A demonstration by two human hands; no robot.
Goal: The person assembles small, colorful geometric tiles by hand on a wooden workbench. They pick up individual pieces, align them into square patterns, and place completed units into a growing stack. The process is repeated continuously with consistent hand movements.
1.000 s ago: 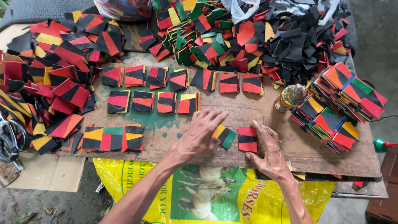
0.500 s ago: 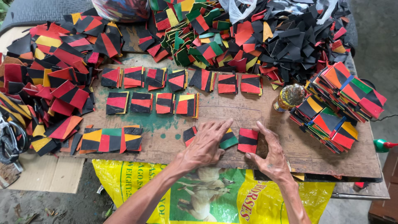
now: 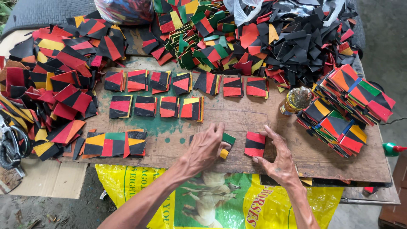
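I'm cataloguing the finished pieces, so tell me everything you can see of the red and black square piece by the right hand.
The red and black square piece lies flat on the wooden board, near its front edge. It shows red and black bands and looks like a thin patch of stitched or glued scraps. The right hand touches it, fingertips at its right edge and thumb at its lower edge. It lies apart from the piece under the left hand.

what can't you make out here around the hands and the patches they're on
- Head view: the patch under the left hand shows only a green and a yellow corner; the hand hides the rest.
- Head view: the right hand touches the red and black patch; its grip there is unclear.
- Head view: the scissors are cut off by the left edge.
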